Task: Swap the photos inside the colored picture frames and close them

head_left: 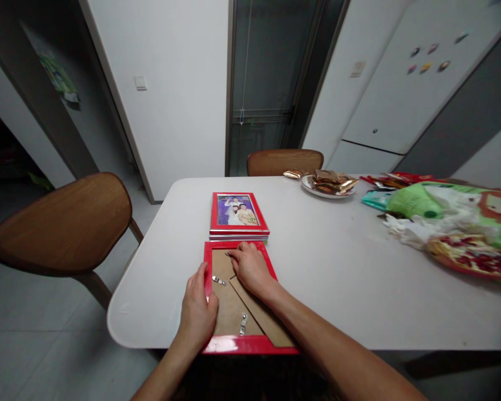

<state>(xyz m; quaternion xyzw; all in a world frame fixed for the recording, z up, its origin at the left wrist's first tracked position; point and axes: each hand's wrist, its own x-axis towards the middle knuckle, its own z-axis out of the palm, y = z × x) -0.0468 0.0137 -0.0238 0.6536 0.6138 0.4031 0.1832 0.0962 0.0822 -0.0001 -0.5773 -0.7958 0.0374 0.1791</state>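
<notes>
Red frame (250,345) is lying back-up at the white table's (342,267) near edge, left hand (198,309) gripping its left side, right hand (250,264) bunched at the top clip (227,254), can't tell if it's pinching.

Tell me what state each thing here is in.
Near frame, face down
Left hand, holding the near frame's left edge
Right hand, touching its top clip
Far frame, face up, photo showing
Snacks, wrapped, piled on a plate
Pomegranate, opened, seeds showing
Green bag, crumpled
Fridge, shut
</notes>
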